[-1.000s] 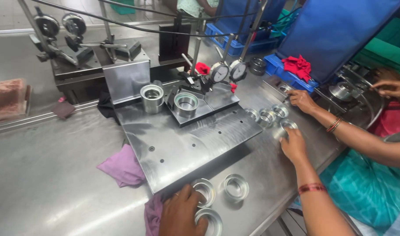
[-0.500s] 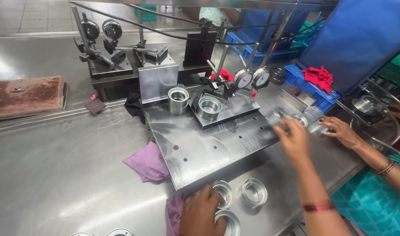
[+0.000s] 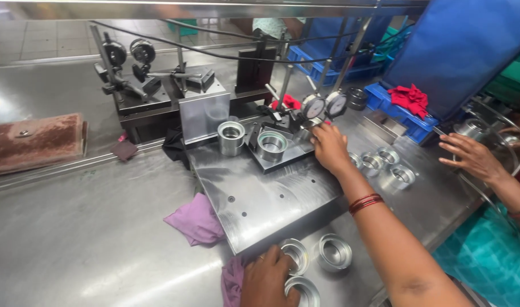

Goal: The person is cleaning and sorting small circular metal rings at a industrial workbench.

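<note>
My left hand (image 3: 265,279) lies at the near table edge with its fingers on a shallow metal ring (image 3: 295,254). Two more such rings (image 3: 335,252) sit right beside it. My right hand (image 3: 329,149), with red bangles on the wrist, reaches over the thick steel plate (image 3: 265,199) to the gauge fixture (image 3: 282,149). Its curled fingers touch just under two dial gauges (image 3: 323,106), and what they hold is hidden. A ring (image 3: 271,145) sits in the fixture, and a taller metal sleeve (image 3: 231,137) stands left of it.
Several rings (image 3: 385,166) lie right of the plate. Another person's hand (image 3: 471,156) hovers at far right. A purple cloth (image 3: 198,219) lies by the plate, a second gauge stand (image 3: 152,79) behind it, a brown pad (image 3: 35,142) at left, and blue bins with a red cloth (image 3: 409,98) behind.
My right hand has left the loose rings on the right and moved left and forward to the gauge fixture. My left hand stays on the near rings. The camera has shifted.
</note>
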